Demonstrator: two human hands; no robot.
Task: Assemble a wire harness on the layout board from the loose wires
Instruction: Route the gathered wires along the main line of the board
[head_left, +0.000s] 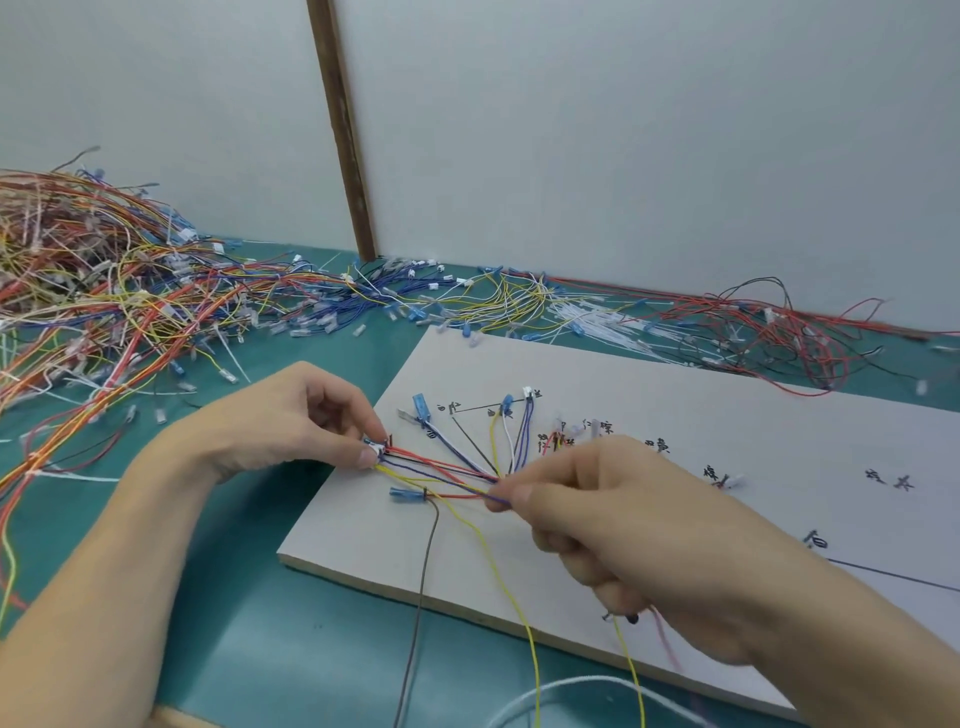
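Fingertips (371, 456) pinching connector (375, 446), wires (441, 470).

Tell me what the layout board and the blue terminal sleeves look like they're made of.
Layout board: probably painted or laminated wood composite, matte pale grey face, lighter raw-looking edge. Blue terminal sleeve: likely soft plastic, translucent and slightly glossy. Neither is certain from the look alone.
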